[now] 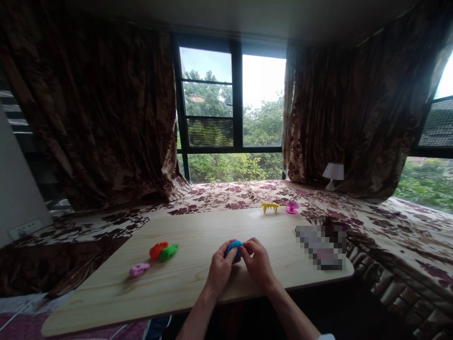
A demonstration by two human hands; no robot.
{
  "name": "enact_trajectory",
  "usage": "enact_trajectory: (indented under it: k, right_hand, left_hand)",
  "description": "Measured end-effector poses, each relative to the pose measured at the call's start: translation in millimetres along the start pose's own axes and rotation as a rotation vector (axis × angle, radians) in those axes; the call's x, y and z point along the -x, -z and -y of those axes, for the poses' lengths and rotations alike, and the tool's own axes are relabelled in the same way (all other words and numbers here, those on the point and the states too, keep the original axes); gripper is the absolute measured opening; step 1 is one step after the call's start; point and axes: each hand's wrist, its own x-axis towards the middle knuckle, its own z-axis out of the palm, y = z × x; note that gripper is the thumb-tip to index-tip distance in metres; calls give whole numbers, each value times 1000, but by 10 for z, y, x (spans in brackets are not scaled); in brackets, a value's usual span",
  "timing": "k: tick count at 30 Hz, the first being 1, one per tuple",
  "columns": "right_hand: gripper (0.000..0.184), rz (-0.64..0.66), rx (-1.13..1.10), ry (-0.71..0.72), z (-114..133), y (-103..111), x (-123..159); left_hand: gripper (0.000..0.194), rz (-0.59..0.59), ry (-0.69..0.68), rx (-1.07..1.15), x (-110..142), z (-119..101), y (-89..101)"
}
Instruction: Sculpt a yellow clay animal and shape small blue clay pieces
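Note:
A rounded lump of blue modelling clay [233, 249] is held between both hands, just above the near middle of the table [198, 288]. My left hand [220, 263] wraps round its left side, with the thumb pressed on the near face. On the other side, my right hand [258, 259] pinches the clay's right edge between thumb and fingers. Parts of the lump are hidden behind the fingers. To the left lie pieces of orange clay [158, 250] and green clay [169, 253], touching each other, and a pink clay piece [139, 269] nearer to me.
At the table's far edge stand a yellow four-legged figure [270, 207] and a small pink stand [292, 207]. A blurred-out flat object [320, 248] lies at the right. Beyond the table are a flowered cloth [226, 193], a small white lamp [333, 174], curtains and a window.

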Motion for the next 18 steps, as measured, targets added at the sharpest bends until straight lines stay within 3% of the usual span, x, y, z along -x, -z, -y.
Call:
enact_trajectory:
  k: [3,10,18]
  right_hand:
    - [14,-12,27,39,46,17,23]
    - [25,21,4,100,105,47,-19]
    - [27,113,42,215,259,73,57]
  left_hand:
    - [33,8,3,28,-1,-21,1]
    - [35,-95,32,110,-46,-18,57]
    - [41,-86,21,60,-73,18,25]
